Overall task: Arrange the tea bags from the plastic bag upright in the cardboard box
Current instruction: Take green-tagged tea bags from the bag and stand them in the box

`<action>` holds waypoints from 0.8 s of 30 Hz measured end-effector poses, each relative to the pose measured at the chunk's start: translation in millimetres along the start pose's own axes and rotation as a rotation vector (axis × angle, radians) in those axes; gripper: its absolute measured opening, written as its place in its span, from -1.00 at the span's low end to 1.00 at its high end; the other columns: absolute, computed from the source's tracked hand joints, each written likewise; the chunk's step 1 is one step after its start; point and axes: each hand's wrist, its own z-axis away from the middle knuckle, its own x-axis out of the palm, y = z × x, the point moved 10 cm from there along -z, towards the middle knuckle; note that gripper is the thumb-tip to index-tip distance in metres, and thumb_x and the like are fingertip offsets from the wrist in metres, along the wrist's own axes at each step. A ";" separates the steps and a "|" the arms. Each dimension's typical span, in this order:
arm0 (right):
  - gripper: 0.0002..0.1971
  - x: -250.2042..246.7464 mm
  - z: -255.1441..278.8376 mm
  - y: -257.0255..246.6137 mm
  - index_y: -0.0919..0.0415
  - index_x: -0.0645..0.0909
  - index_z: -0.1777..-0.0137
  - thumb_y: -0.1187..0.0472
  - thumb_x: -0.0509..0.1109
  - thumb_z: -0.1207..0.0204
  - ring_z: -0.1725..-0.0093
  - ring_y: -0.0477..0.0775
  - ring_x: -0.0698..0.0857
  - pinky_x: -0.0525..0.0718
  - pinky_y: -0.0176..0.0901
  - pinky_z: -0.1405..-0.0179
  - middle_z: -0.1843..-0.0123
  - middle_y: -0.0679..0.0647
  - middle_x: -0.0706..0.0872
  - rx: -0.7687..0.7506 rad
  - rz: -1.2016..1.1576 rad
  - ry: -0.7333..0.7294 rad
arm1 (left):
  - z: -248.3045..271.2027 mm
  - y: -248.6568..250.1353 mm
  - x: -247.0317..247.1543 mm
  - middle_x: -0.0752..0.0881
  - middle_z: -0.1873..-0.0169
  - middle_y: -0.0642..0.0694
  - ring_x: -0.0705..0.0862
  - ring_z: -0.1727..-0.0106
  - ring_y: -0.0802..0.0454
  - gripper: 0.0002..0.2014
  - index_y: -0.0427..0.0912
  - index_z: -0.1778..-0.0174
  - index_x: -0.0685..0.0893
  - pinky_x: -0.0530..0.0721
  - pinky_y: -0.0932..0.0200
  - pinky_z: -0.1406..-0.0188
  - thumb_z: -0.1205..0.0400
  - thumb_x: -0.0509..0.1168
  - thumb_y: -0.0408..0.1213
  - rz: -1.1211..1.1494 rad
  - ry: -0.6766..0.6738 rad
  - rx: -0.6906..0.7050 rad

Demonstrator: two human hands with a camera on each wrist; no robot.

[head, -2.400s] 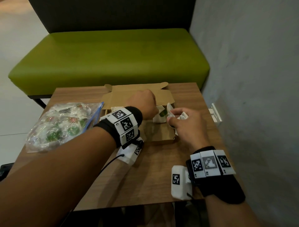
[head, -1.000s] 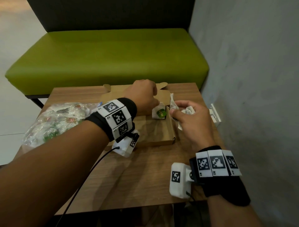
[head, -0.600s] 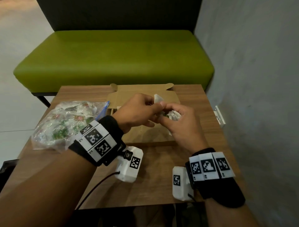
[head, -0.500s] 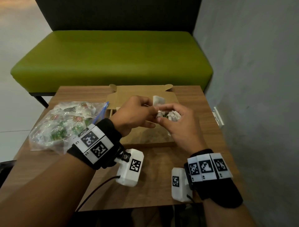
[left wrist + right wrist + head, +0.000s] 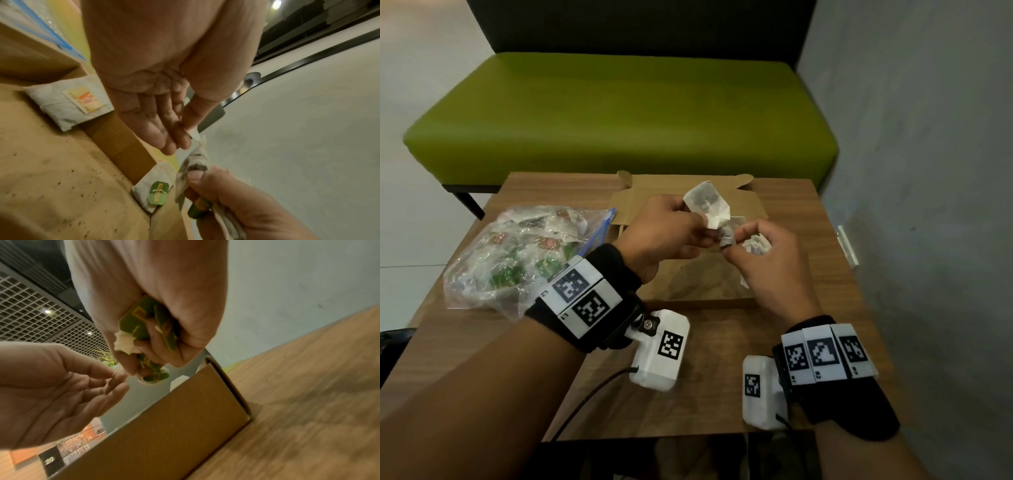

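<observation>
Above the open cardboard box (image 5: 690, 291) both hands meet. My left hand (image 5: 705, 230) pinches a white tea bag (image 5: 707, 204) between thumb and forefinger (image 5: 180, 138), with its top pointing up. My right hand (image 5: 736, 241) holds that bag's lower end under the thumb (image 5: 196, 176) and clutches a bunch of green-tagged tea bags (image 5: 147, 328). Inside the box (image 5: 51, 178), an orange-tagged tea bag (image 5: 69, 104) and a green-tagged tea bag (image 5: 153, 193) lean against the far wall. The plastic bag (image 5: 524, 255) of tea bags lies left of the box.
The box sits on a small wooden table (image 5: 722, 383) with its lid (image 5: 688, 195) folded back. A green bench (image 5: 619, 113) stands beyond the table, and a grey wall (image 5: 911, 171) runs along its right side. Loose specks dot the box floor.
My left hand left the green-tagged bag standing in the box's far right corner and came back to my right hand. It now draws one tea bag up out of the bunch.
</observation>
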 end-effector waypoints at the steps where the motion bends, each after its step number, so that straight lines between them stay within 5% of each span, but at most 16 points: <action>1: -0.87 -1.6 -0.1 2.5 0.03 0.72 0.19 0.14 0.64 -0.45 0.10 -0.04 0.76 0.73 -0.05 0.19 0.17 -0.08 0.80 0.017 -0.011 0.009 | -0.6 2.8 -2.8 0.84 0.14 -0.19 0.79 0.16 0.03 -0.85 -0.16 -0.07 0.69 0.71 0.19 0.30 -0.69 0.25 -0.43 -0.030 0.021 0.012; 7: -0.84 -13.9 1.0 9.3 0.05 0.68 0.26 0.15 0.64 -0.41 0.38 -0.15 0.68 0.62 -0.13 0.42 0.33 -0.08 0.76 0.098 -0.110 0.049 | -3.9 19.1 -8.0 0.77 0.12 -0.16 0.73 0.24 0.03 -0.66 -0.19 -0.22 0.67 0.77 0.17 0.35 -0.68 0.06 -0.47 -0.355 0.013 0.049; 13: -0.78 -11.2 0.6 9.3 0.01 0.65 0.35 0.26 0.62 -0.36 0.34 0.01 0.63 0.55 -0.03 0.36 0.38 -0.02 0.71 0.156 -0.282 0.010 | -5.1 21.2 11.8 0.72 -0.06 -0.24 0.86 0.26 -0.02 -0.69 -0.24 -0.27 0.58 0.76 0.17 0.47 -0.70 0.03 -0.48 -0.628 -0.174 0.046; 16: -0.77 -4.5 0.6 7.4 0.08 0.63 0.31 0.40 0.57 -0.37 0.32 0.06 0.63 0.55 -0.08 0.38 0.33 0.10 0.69 0.175 -0.346 -0.053 | -6.0 31.0 21.1 0.78 0.14 -0.16 0.82 0.36 0.09 -0.81 -0.18 -0.03 0.61 0.70 0.25 0.53 -0.75 0.08 -0.43 -0.892 -0.213 0.161; 20: -0.80 1.0 2.0 6.2 0.13 0.65 0.23 0.42 0.57 -0.41 0.27 0.10 0.64 0.57 -0.06 0.32 0.26 0.15 0.71 0.189 -0.364 -0.124 | -4.9 43.9 38.5 0.71 0.37 0.12 0.62 0.41 0.29 -0.85 -0.04 -0.09 0.71 0.54 0.28 0.39 -0.74 0.24 -0.29 -1.195 -0.280 0.362; 24: -0.81 4.1 3.3 8.2 0.15 0.65 0.21 0.43 0.55 -0.43 0.32 0.04 0.61 0.54 -0.20 0.45 0.25 0.18 0.67 0.215 -0.386 -0.136 | -2.0 55.7 46.5 0.66 0.25 0.13 0.57 0.25 0.21 -0.83 -0.06 -0.15 0.75 0.44 0.24 0.27 -0.72 0.29 -0.23 -1.188 -0.276 0.495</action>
